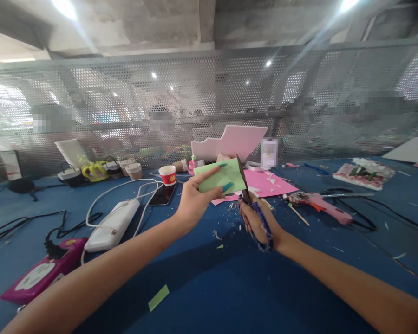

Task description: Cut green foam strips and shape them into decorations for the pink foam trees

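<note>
Over the middle of the blue table [230,287], the left hand [195,202] pinches a green paper sheet [220,176] up in the air, fingers clamped on its near side. The right hand [259,222] grips the blue-handled scissors [245,191], blade standing against the sheet's right edge. Looks mid-cut to me. A clean snip calls for holding the paper taut and steady. A green scrap [158,297] lies toward the table's near edge.

Green card [218,178] meets your scissors [244,188]
Card tilted up; dark blades stand upright at its 3 o'clock edge, blue handles lower.
</note>
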### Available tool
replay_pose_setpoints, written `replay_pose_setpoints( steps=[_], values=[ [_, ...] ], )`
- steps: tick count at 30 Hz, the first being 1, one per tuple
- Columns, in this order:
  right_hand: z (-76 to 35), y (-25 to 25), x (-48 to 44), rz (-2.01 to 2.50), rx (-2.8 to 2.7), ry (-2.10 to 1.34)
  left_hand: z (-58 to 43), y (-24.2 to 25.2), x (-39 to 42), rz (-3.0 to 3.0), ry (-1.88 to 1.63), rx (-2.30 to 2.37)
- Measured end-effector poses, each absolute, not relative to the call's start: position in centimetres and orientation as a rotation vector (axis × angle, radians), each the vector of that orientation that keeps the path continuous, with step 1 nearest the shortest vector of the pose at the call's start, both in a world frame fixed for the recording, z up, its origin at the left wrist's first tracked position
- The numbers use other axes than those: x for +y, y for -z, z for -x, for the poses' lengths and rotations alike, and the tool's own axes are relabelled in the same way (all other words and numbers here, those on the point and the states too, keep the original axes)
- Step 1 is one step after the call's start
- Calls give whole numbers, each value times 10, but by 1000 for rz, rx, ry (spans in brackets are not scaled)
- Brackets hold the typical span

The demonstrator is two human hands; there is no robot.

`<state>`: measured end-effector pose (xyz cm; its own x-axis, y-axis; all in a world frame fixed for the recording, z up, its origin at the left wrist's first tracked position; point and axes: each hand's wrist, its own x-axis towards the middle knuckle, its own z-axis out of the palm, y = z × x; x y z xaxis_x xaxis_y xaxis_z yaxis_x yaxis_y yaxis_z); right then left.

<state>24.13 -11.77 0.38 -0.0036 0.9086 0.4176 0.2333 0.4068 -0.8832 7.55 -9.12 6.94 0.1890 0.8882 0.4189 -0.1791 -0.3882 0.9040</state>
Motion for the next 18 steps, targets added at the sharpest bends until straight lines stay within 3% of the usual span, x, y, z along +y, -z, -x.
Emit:
replay_pose_setpoints(
  steps=[18],
  values=[
    [-236, -8, -123, 1135, -1487, -690, -76, -70, -93, -1479, -1374, 731]
  ],
)
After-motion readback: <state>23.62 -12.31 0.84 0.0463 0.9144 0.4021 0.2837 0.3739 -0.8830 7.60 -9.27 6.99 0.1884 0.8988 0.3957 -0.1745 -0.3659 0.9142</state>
